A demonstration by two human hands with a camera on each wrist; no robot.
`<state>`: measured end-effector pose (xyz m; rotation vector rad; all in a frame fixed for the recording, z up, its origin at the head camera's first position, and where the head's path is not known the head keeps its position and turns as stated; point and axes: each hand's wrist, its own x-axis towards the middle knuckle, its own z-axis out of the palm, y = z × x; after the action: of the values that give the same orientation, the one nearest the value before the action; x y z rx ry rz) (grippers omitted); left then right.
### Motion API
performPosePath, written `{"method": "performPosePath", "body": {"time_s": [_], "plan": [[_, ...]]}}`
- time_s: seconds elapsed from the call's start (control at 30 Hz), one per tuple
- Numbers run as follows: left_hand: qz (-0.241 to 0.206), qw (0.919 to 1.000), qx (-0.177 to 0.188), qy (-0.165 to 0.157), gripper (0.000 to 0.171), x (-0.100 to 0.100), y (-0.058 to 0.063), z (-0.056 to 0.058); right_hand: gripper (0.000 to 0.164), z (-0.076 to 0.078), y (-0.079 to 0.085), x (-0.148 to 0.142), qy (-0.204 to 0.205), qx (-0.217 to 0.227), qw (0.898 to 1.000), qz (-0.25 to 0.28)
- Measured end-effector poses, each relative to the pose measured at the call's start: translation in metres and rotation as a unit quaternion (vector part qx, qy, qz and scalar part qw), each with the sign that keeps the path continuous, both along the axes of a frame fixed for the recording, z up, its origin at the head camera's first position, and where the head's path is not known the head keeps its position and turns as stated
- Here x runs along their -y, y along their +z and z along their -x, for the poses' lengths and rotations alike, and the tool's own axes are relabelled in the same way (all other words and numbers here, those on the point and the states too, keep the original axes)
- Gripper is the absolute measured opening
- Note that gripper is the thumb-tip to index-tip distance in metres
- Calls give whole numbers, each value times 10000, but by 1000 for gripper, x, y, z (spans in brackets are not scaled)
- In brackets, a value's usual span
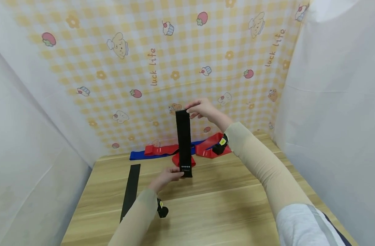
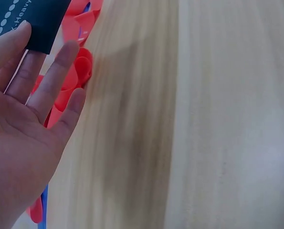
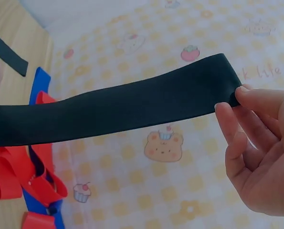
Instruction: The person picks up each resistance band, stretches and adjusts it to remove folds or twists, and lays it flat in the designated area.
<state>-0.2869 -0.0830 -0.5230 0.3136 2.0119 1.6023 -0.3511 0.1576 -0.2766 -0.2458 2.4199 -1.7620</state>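
Note:
A black resistance band [image 1: 184, 140] hangs lengthwise between my two hands, held up above the table. My right hand [image 1: 202, 108] pinches its top end between thumb and fingers; in the right wrist view the band [image 3: 132, 107] runs flat and looped at that end. My left hand [image 1: 167, 178] pinches the lower end, thumb over the printed side, with the other fingers spread out. White dots and "X-Heavy" lettering show on the band [image 2: 41, 28] in the left wrist view.
Behind the held band, red bands [image 1: 166, 149] and a blue band [image 1: 138, 155] lie tangled at the table's back edge. Another black band [image 1: 131, 188] lies flat at the left. A patterned cloth [image 1: 175, 75] hangs behind the wooden table [image 1: 224, 212], with white sheets at both sides.

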Motion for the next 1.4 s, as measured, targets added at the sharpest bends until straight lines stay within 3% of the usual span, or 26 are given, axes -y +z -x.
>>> {"method": "performPosePath", "body": {"time_s": [0.23,0.43,0.6,0.73,0.93,1.13,1.4], "plan": [[81,9999,-139,0,28,6,-4,-8,21,3,-15,-10,130,361,9983,437],[130,9993,-341,-92,30,13,-8,-18,29,6,-32,-17,203,576,9946,834],[-79,9989,-336,-318,31,16,0,-35,37,10,-44,-23,124,966,9922,777],[-83,9994,-244,-249,29,17,3,-48,34,12,-53,-25,24,1251,9899,664],[179,9984,-446,-305,29,19,-4,-59,31,12,-62,-21,-133,1079,9925,558],[-41,9954,-825,-492,23,18,-3,-69,29,11,-67,-16,-269,781,9950,561],[-819,9950,-529,-231,66,17,-4,-81,29,13,-79,-19,-369,720,9963,295]]}}
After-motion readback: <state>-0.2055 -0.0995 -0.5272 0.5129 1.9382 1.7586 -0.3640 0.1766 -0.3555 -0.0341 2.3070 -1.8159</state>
